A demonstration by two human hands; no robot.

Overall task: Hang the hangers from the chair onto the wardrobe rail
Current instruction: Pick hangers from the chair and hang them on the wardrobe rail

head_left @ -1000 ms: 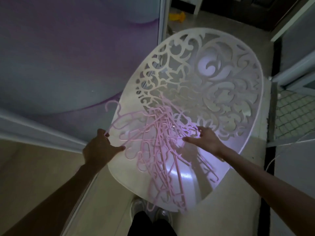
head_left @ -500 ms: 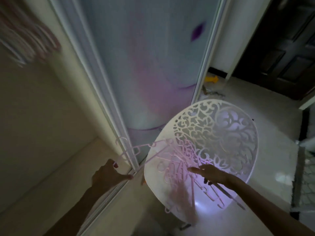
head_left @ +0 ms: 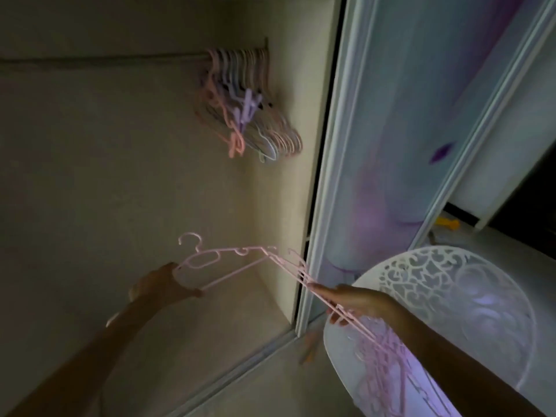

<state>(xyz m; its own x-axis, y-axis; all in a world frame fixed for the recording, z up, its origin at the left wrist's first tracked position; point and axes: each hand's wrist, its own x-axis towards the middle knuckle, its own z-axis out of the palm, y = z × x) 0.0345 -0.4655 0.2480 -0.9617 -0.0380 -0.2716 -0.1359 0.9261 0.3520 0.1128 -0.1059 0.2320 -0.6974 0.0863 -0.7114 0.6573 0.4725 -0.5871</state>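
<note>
Left hand pinches one pink hanger low inside the wardrobe, right hand grips a few over the chair, so I'd lift it hook-up toward the rail beside the hung bunch.

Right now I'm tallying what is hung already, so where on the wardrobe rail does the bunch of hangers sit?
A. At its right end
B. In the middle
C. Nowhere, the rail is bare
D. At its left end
A: the hanging hangers cluster at the right end of the wardrobe rail, next to the side wall.
</note>
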